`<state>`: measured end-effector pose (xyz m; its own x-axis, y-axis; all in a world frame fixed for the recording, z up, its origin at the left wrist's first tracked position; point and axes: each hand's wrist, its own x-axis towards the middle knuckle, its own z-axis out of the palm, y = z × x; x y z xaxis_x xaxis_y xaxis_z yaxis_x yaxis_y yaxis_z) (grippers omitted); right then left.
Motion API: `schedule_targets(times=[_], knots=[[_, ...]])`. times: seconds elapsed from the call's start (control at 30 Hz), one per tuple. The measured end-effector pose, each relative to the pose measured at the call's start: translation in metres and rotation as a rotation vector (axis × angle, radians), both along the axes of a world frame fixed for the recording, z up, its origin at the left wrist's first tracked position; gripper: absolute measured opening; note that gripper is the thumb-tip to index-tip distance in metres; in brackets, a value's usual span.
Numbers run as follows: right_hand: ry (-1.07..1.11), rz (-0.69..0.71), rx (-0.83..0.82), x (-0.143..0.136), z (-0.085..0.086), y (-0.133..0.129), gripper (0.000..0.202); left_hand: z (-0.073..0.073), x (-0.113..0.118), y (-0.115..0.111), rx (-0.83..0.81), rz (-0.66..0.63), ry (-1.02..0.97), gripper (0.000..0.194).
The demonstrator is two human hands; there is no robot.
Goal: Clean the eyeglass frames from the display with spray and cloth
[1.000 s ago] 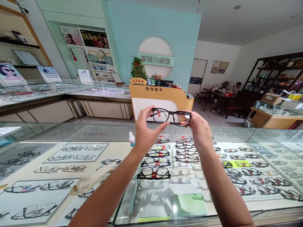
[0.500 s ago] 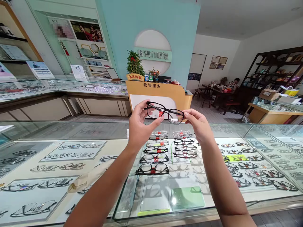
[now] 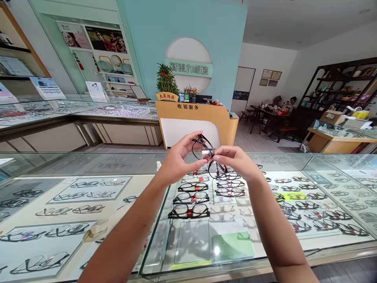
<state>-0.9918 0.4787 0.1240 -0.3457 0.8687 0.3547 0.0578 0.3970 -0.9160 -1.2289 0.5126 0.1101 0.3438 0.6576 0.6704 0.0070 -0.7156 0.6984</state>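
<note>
A pair of black-rimmed eyeglasses (image 3: 203, 148) is tilted steeply above the glass counter, one lens up and the other lower right. My left hand (image 3: 178, 160) is closed around the upper lens side, thumb beneath it and fingers behind. With thumb and forefinger, my right hand (image 3: 235, 160) pinches the frame near the bridge, where a bit of red shows. Below both hands, rows of eyeglasses with red tags, such as a black pair (image 3: 190, 211), rest in the display case (image 3: 229, 271).
A green card (image 3: 233, 245) lies at the front of the case. More glasses sit on trays (image 3: 88, 189) at left and along the right. Across the aisle stand a wooden cashier desk (image 3: 191, 112) and another display counter (image 3: 123, 133). A person (image 3: 291, 105) sits at the far right table.
The eyeglasses have turned from nearly level to steeply tilted and come slightly lower. My right hand has shifted from the right end of the frame to near the bridge.
</note>
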Motion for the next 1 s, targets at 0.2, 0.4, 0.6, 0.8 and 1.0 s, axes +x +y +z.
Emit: schedule_targets(times=[0.2, 0.4, 0.6, 0.8, 1.0], knots=[[0.114, -0.020, 0.031, -0.005, -0.003, 0.003, 0.023, -0.001, 0.007, -0.001, 0.056, 0.083, -0.068, 0.089], [0.130, -0.309, 0.155, -0.007, -0.008, 0.006, 0.026, 0.000, 0.028, -0.029, 0.167, 0.531, -0.101, 0.013], [-0.063, -0.594, 0.505, -0.032, -0.016, -0.004, 0.016, -0.005, 0.039, -0.032, -0.168, 0.277, -0.057, 0.033], [-0.335, -0.756, 0.655, -0.040, -0.029, -0.019, 0.017, -0.015, 0.043, -0.020, -0.359, 0.220, -0.181, 0.036], [-0.435, -0.738, 0.624, -0.024, -0.049, -0.046, 0.024, -0.025, 0.053, -0.016, -0.395, 0.183, -0.106, 0.035]])
